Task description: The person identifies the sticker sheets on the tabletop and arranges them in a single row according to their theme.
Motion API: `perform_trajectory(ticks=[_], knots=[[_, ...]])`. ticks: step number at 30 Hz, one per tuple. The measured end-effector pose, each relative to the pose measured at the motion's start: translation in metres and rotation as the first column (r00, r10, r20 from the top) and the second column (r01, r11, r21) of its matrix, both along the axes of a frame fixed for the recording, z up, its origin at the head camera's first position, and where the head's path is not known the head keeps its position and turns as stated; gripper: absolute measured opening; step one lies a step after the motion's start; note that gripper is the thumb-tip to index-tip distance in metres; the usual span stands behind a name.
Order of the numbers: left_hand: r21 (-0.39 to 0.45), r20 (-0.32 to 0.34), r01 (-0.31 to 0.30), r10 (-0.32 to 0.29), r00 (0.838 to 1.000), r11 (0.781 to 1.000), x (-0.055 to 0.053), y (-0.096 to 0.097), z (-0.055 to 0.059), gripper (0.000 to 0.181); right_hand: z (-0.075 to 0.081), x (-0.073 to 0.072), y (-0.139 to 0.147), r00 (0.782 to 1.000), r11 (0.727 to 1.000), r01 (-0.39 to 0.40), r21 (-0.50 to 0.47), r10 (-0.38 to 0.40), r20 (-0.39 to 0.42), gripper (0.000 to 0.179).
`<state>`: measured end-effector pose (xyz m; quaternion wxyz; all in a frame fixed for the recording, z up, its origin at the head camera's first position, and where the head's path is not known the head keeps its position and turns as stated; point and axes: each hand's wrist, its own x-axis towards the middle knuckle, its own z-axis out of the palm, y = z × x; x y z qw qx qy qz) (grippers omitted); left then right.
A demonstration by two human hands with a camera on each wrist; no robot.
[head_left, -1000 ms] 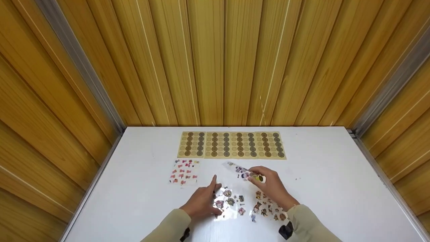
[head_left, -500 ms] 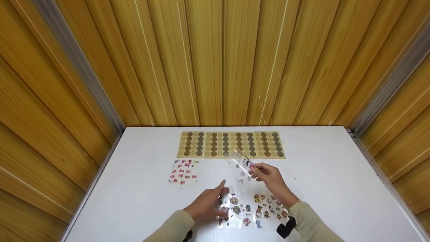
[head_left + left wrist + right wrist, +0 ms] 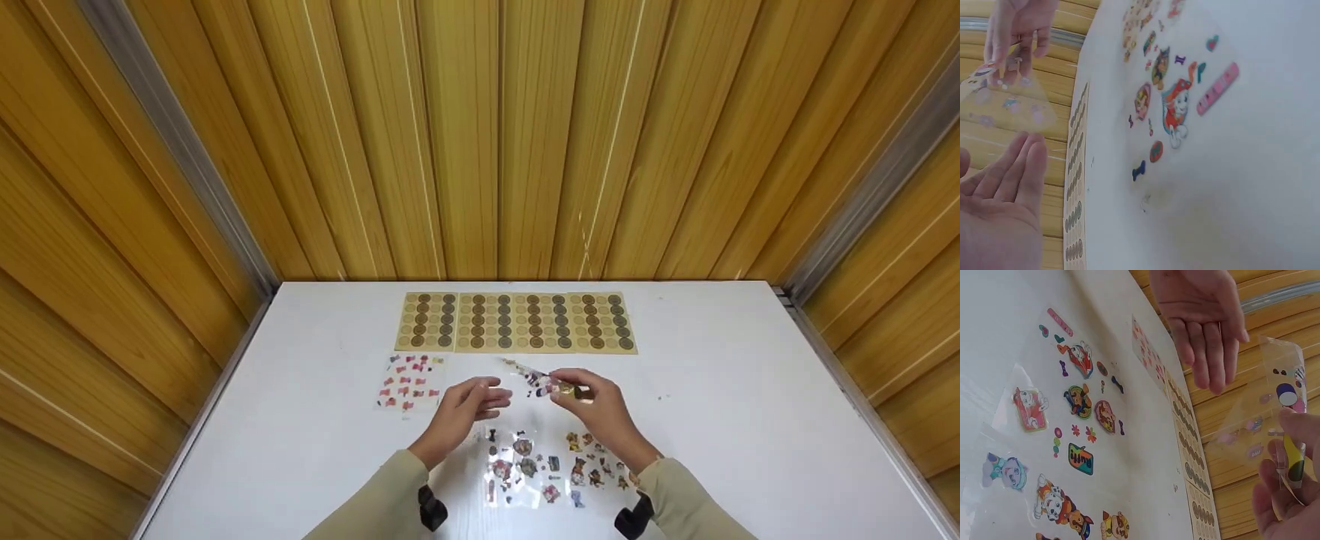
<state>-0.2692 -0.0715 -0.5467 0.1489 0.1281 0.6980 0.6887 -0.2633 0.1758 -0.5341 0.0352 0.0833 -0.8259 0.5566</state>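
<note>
My right hand (image 3: 600,409) pinches a clear sticker sheet (image 3: 1288,395) by one edge, thumb on one side and fingers on the other. The sheet is raised off the table and bends, with small coloured cartoon prints on it. My left hand (image 3: 459,412) is in the air facing it, fingers extended and holding nothing; in the left wrist view its fingertips (image 3: 1033,147) come close to the sheet's lower edge. Below the hands, a transparent sheet of cartoon-dog stickers (image 3: 525,469) lies on the table. More dog stickers (image 3: 596,465) are beside it, partly under my right forearm.
A sheet of small pink and red stickers (image 3: 409,384) lies at the left of the white table (image 3: 720,405). Behind it, tan sheets of round coin-like stickers (image 3: 517,322) form a row. Wood-look panels (image 3: 480,142) rise at the table's back edge.
My left hand has left the dog sticker sheet and moved up towards the held sheet. The right hand keeps its sheet, which has been tilted up and then lowered. The dog sheet has shifted slightly right.
</note>
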Motion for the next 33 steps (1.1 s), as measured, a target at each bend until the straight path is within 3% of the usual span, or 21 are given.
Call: perform_trajectory(ticks=[3,6,11,14,18,23,26,29,33], knots=[[0.049,0.063,-0.025,0.021,0.998,0.998,-0.003,0.001,0.004,0.056,-0.003,0.001,-0.001,0.998,0.999,0.002,0.040,0.001,-0.068,0.031],[0.084,0.077,-0.045,0.039,0.996,0.995,-0.005,0.002,0.005,0.060,-0.005,0.003,-0.003,0.989,0.996,0.011,0.087,0.002,-0.146,0.033],[0.125,0.097,-0.102,0.090,0.991,0.987,-0.006,0.005,0.007,0.051,-0.010,0.007,-0.006,0.965,0.989,-0.006,0.147,0.044,-0.258,0.038],[0.143,0.118,-0.141,0.125,0.985,0.980,-0.006,0.007,0.011,0.043,-0.012,0.009,-0.009,0.962,0.985,-0.033,0.169,0.078,-0.263,0.044],[0.152,0.123,-0.185,0.167,0.978,0.971,-0.008,0.009,0.014,0.040,-0.013,0.010,-0.010,0.981,0.988,-0.053,0.143,0.078,-0.179,0.057],[0.137,0.096,-0.177,0.165,0.982,0.975,-0.007,0.008,0.015,0.037,-0.010,0.007,-0.008,0.999,0.997,-0.043,-0.058,0.045,0.028,0.066],[0.126,0.081,-0.159,0.150,0.985,0.979,-0.006,0.007,0.015,0.036,-0.007,0.005,-0.006,0.987,0.983,-0.025,-0.180,0.053,0.151,0.064],[0.125,0.080,-0.143,0.133,0.988,0.982,-0.006,0.006,0.015,0.037,-0.004,0.004,-0.004,0.969,0.972,-0.018,-0.235,0.075,0.235,0.059],[0.102,0.074,-0.103,0.096,0.993,0.989,-0.005,0.006,0.014,0.038,-0.002,0.003,-0.002,0.959,0.964,-0.043,-0.263,0.113,0.258,0.051]])
